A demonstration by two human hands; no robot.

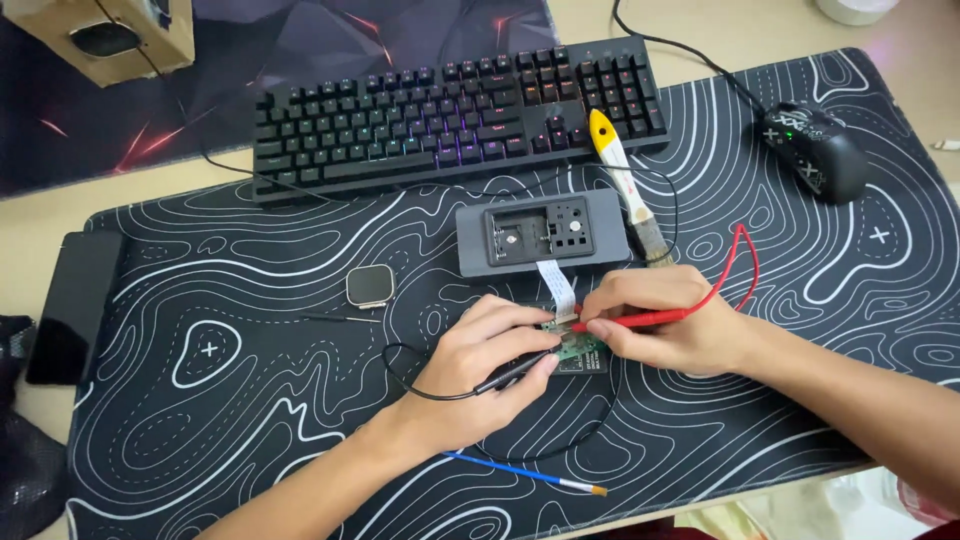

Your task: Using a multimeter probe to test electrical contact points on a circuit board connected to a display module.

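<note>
Nearest the viewer, a thin blue-handled tool (525,472) lies on the patterned desk mat (250,400), just below the small green circuit board (577,347). The left hand (480,375) rests to the left of the board, its fingers pinching a black probe (515,372) whose tip meets the board's left edge. The right hand (665,320) sits on the board's right side, its fingers pressed around a red probe (630,320) that points left onto the board. A white ribbon cable (557,287) runs up from the board to a grey rectangular device (545,237) just above. A smartwatch body (369,286) lies left of the board, well apart. A paintbrush (628,190) leans above the board's right, and farther up sit a backlit keyboard (450,115) and a black mouse (818,150).
</note>
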